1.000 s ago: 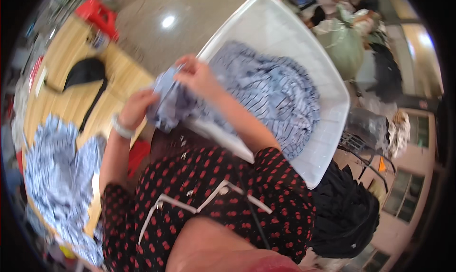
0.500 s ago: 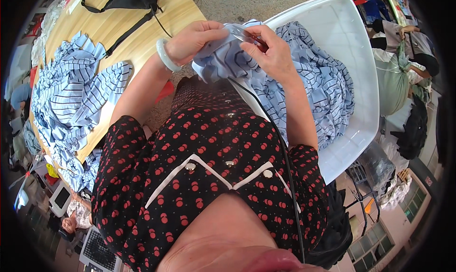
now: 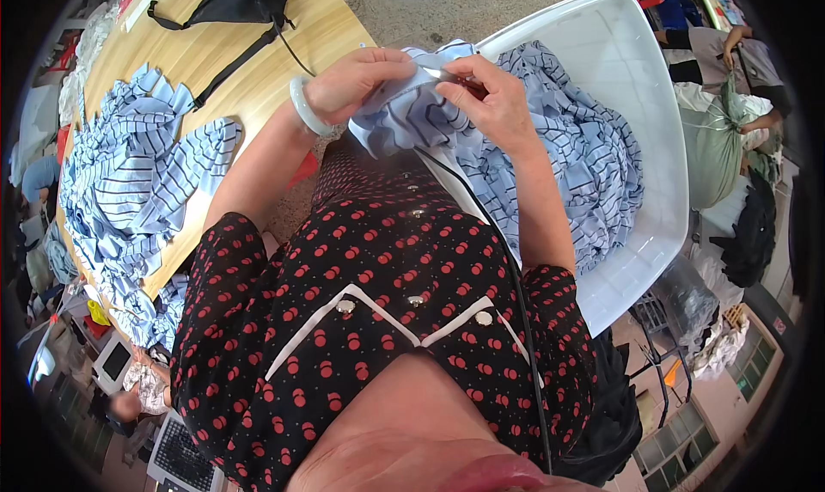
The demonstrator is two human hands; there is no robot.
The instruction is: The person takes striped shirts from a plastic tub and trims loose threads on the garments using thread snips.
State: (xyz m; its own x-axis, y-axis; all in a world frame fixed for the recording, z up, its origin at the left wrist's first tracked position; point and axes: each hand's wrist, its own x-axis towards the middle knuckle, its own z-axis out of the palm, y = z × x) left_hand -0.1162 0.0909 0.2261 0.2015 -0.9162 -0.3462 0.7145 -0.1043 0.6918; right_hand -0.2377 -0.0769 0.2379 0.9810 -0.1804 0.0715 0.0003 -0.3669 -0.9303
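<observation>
Black pouch point(image 3: 236, 0) on table point(image 3: 325, 19); right forearm point(image 3: 543, 200) over bin point(image 3: 640, 49); cloth point(image 3: 400, 118) in left fingers point(image 3: 387, 62).

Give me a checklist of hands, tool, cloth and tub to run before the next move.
1. Left hand gripping the striped cloth: ok, pinched near its upper edge.
2. Right hand free: not ok, it holds a small tool.
3. Tool tip clear of the cloth: cannot tell; it overlaps the cloth in this view.
4. Black cord clear of the cloth: cannot tell; it runs up to the cloth's lower edge.
5. Garment pile inside the white tub: ok.
</observation>
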